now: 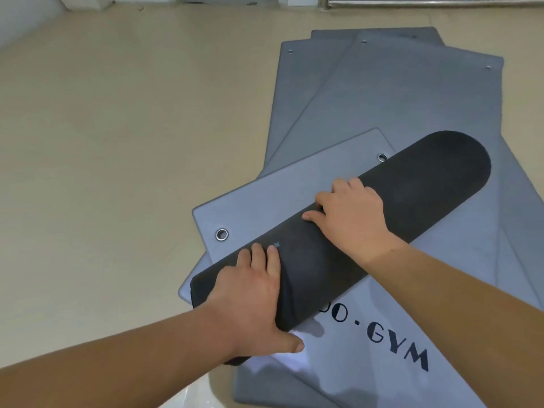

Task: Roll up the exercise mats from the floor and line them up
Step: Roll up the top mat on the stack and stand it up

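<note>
Finishing one roll [412,184], left hand [250,295] is pressing flat, right hand [353,219] is curling over it. Other mats [397,98] are lying unrolled.

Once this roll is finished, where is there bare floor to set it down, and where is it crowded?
Bare beige floor lies wide open left of the flat grey mats. The right side is crowded: overlapping mats cover it, and the dark roll lies across them under the left hand and right hand.
</note>
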### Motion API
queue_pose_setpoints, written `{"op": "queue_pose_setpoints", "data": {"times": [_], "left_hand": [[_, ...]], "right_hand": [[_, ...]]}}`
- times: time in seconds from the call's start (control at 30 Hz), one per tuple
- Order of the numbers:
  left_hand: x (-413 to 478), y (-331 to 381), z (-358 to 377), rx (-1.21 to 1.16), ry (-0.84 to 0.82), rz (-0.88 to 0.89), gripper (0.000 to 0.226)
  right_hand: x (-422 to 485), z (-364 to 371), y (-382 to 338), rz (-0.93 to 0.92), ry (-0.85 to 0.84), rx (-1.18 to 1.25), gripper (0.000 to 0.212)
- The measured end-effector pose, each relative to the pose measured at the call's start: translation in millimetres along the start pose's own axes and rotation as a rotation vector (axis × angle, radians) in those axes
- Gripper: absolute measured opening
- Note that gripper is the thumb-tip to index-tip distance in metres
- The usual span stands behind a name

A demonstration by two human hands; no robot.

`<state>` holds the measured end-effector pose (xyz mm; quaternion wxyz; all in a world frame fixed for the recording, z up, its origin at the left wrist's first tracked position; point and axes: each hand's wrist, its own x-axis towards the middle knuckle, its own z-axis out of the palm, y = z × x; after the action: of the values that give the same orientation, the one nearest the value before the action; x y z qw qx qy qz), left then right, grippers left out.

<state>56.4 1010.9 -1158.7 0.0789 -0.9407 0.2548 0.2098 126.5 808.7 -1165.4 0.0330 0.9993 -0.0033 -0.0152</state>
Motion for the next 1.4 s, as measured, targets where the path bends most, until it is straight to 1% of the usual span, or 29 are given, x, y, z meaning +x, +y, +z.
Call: {"op": "queue_pose_setpoints", "data": {"times": [0.07,0.13,0.2,0.27,0.33,0.37,0.43,0.5,0.53,0.57,0.6,0.7,0.77,0.8,0.83,0.9,0.93,0.97,1.0,1.07,1.1,1.13,1.17,1.23,1.27,1.3,1.33,1.4], "left_hand": [[10,-11,11,-0.01,0.016,-0.036,0.146],[23,-22,11,-0.022,0.017,-0.051,0.146],[36,-34,2,-0.056,-0.001,-0.055,0.136],[47,-55,-9,-0.141,-0.036,-0.039,0.122],[59,-81,-20,-0.283,-0.111,-0.032,0.114],[63,-94,-24,-0.369,-0.157,-0.037,0.111],[71,-114,-28,-0.531,-0.207,-0.038,0.109],[76,-125,-25,-0.618,-0.186,-0.035,0.115],[77,-129,-23,-0.628,-0.152,-0.042,0.121],[77,-132,-22,-0.619,-0.101,-0.05,0.125],[76,-134,-22,-0.587,-0.044,-0.058,0.122],[67,-139,-26,-0.45,0.11,-0.046,0.09],[57,-133,-28,-0.32,0.182,-0.023,0.077],[53,-127,-26,-0.244,0.202,-0.013,0.076],[49,-121,-23,-0.182,0.204,-0.013,0.082],[46,-110,-12,-0.13,0.146,-0.034,0.105],[48,-108,-6,-0.116,0.111,-0.054,0.117],[51,-110,-2,-0.103,0.091,-0.071,0.123],[55,-116,0,-0.104,0.086,-0.082,0.123],[66,-131,-4,-0.159,0.082,-0.085,0.115],[71,-140,-8,-0.188,0.067,-0.079,0.112],[77,-149,-13,-0.217,0.042,-0.073,0.109],[82,-157,-18,-0.254,0.016,-0.073,0.105],[92,-170,-25,-0.341,-0.034,-0.096,0.098],[95,-175,-27,-0.372,-0.058,-0.107,0.097],[97,-178,-28,-0.394,-0.075,-0.11,0.098],[98,-179,-28,-0.408,-0.088,-0.11,0.1],[94,-179,-25,-0.432,-0.1,-0.107,0.102]], "right_hand": [[2,2,-6,-0.03,0.002,0.009,0.06],[-1,5,-11,-0.089,-0.034,0.075,0.059],[-10,10,-14,-0.127,-0.008,0.141,0.056],[-20,14,-12,-0.12,0.109,0.152,0.054],[-27,16,-7,-0.094,0.2,0.168,0.056],[-30,15,-5,-0.091,0.187,0.183,0.062],[-29,12,-4,-0.093,0.069,0.209,0.081],[-24,8,-5,-0.074,-0.103,0.216,0.097],[-20,7,-7,-0.073,-0.148,0.206,0.099],[-17,6,-9,-0.075,-0.168,0.186,0.098],[-13,6,-11,-0.077,-0.174,0.156,0.098],[0,4,-16,-0.097,-0.142,0.079,0.103],[12,2,-17,-0.107,-0.16,0.078,0.098],[18,0,-18,-0.113,-0.177,0.083,0.097],[24,-1,-20,-0.117,-0.187,0.077,0.096],[33,1,-23,-0.114,-0.167,0.078,0.102],[35,4,-26,-0.088,-0.132,0.113,0.105],[33,7,-32,-0.041,-0.08,0.164,0.107],[29,11,-38,0.014,-0.02,0.211,0.104],[16,23,-47,0.095,0.092,0.275,0.093],[10,31,-48,0.129,0.131,0.325,0.088],[2,37,-48,0.188,0.121,0.421,0.087],[-4,40,-46,0.272,0.048,0.568,0.09],[-15,38,-48,0.454,-0.238,0.936,0.102],[-17,36,-53,0.51,-0.338,1.105,0.106],[-18,35,-61,0.534,-0.384,1.233,0.11],[-15,37,-70,0.551,-0.392,1.336,0.114],[-7,43,-83,0.592,-0.35,1.491,0.124]]}}
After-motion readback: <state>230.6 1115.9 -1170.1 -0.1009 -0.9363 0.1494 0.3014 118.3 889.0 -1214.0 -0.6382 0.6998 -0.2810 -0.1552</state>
